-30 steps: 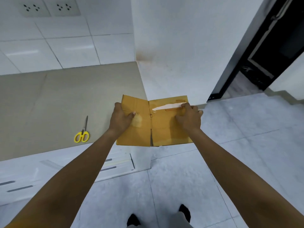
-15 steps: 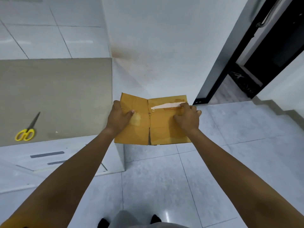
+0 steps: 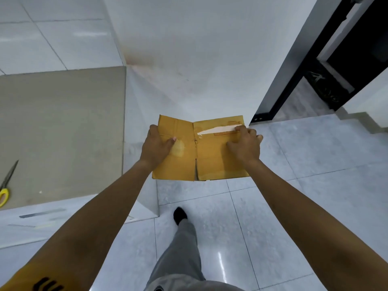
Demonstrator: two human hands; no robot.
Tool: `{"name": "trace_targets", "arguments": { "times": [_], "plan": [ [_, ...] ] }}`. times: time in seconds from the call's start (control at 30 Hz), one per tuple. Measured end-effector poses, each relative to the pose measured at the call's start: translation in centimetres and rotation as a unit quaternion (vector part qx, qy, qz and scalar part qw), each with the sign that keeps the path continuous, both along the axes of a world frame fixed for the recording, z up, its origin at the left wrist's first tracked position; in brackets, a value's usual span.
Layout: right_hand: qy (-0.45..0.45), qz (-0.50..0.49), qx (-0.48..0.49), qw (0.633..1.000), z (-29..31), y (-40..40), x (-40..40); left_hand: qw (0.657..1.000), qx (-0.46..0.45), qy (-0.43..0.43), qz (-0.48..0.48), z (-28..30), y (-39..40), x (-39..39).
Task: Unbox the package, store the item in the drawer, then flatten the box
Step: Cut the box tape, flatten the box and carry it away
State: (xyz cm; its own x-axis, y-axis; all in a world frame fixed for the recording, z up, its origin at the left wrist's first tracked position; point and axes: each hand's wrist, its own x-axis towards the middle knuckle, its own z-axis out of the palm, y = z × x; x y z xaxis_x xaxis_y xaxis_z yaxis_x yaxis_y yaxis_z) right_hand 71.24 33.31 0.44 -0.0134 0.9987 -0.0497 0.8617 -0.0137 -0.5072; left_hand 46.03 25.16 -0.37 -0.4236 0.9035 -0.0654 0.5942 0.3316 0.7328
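Counter (image 3: 63, 133) further left; tiled floor (image 3: 315, 185).

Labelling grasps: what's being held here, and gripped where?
The flattened cardboard box, held in the air by both hands: left hand on its left panel near the left edge, right hand on the right panel's upper part, by the torn tape strip.

Tiled indoor room, likely a home

Glossy pale floor tiles (image 3: 273, 217), white tiled walls (image 3: 52, 34), a dark metal door (image 3: 346, 66) at far right, and a beige-topped table (image 3: 63, 127) with drawers at left.
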Motion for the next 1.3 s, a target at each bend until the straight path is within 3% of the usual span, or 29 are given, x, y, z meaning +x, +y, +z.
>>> {"name": "trace_targets", "arguments": {
  "times": [0.33, 0.5, 0.83, 1.07, 1.3],
  "plan": [
    [-0.016, -0.039, -0.065, 0.997, -4.9, 12.0, -3.5, 0.998, -0.051, -0.04, -0.001, -5.0, 12.6, -2.5],
    [-0.056, -0.027, -0.085, 0.994, -7.1, 17.9, -5.9, 0.996, -0.091, -0.018, -0.009, -7.1, 18.5, -5.0],
    [-0.059, 0.009, -0.134, 0.989, -12.6, 26.5, -9.3, 0.964, -0.262, 0.036, 0.024, -13.3, 24.6, -7.7],
    [-0.043, 0.036, -0.181, 0.982, -21.1, 31.3, -10.4, 0.944, -0.325, 0.044, 0.035, -20.9, 28.5, -8.2],
    [-0.044, 0.057, -0.196, 0.978, -32.7, 35.3, -9.0, 0.935, -0.349, 0.051, 0.047, -32.4, 32.3, -6.6]
  ]
}}
